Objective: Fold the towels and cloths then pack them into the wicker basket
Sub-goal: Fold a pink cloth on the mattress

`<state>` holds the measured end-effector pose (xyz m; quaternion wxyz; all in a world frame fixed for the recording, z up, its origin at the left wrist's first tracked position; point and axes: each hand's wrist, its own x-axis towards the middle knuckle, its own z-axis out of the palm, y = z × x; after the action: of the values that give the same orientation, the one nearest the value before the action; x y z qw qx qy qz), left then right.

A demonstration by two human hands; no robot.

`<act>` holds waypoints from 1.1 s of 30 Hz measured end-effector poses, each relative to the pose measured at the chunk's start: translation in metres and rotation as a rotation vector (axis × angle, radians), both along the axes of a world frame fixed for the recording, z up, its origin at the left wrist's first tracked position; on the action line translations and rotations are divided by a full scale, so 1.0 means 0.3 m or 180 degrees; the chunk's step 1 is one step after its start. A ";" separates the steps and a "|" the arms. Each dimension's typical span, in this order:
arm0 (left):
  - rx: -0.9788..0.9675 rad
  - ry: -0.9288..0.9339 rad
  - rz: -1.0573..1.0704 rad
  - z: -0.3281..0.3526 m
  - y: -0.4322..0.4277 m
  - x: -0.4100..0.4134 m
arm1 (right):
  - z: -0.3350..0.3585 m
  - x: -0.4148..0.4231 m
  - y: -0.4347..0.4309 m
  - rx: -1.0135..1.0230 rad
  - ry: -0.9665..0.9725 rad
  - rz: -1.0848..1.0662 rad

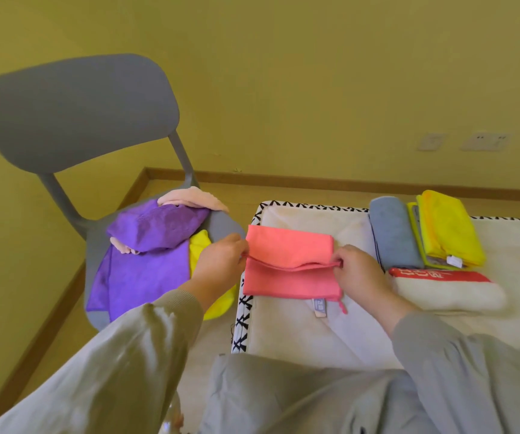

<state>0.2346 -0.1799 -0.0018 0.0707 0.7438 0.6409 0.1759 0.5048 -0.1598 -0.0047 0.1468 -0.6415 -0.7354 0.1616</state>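
A coral pink cloth [290, 245] lies on the cream mat [308, 333] in front of me, partly folded. My left hand [221, 258] pinches the left end of its raised fold edge. My right hand [355, 270] pinches the right end of the same edge. Folded cloths sit at the right of the mat: a grey one [393, 233], a yellow one [449, 227] and a white one with a red band [446, 289]. No wicker basket is in view.
A grey chair [74, 111] stands to the left. On its seat lie a loose purple cloth [149, 245], a pale pink cloth [189, 197] and a yellow cloth [199, 245]. A yellow wall with sockets [483, 140] is behind. My grey-trousered knees fill the bottom.
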 end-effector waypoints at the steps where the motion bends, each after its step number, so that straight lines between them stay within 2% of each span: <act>1: 0.0025 0.0142 -0.0050 -0.015 -0.011 0.000 | -0.003 0.003 -0.004 -0.0116 -0.0390 0.0185; 6: 0.0327 0.0583 -0.0542 -0.052 -0.052 0.030 | -0.005 0.005 -0.018 -0.0204 -0.1361 0.0630; 9: 0.0100 0.0867 -0.0753 -0.074 -0.065 0.035 | -0.009 0.015 -0.009 -0.0108 -0.1586 0.0745; 13: -0.0319 0.1076 -0.0722 -0.119 -0.081 0.032 | -0.042 0.031 -0.017 -0.0477 -0.1654 0.0897; 18: -0.0367 0.1114 -0.0696 -0.128 -0.078 0.035 | -0.040 0.015 -0.017 -0.0063 -0.1727 0.1142; 23: -0.0196 0.1162 -0.0604 -0.105 -0.064 0.037 | -0.066 0.005 -0.020 0.0094 -0.1423 0.1419; 27: -0.0137 0.1274 -0.0640 -0.075 -0.056 0.020 | -0.029 -0.007 -0.018 0.0398 -0.1313 0.1304; 33: -0.0473 0.1680 -0.0974 -0.087 -0.058 0.051 | -0.069 0.010 -0.020 -0.0096 -0.1495 0.1558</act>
<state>0.2499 -0.1973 -0.0280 -0.0184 0.8445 0.5288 -0.0832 0.5079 -0.1659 -0.0254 -0.0793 -0.4678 -0.8788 0.0508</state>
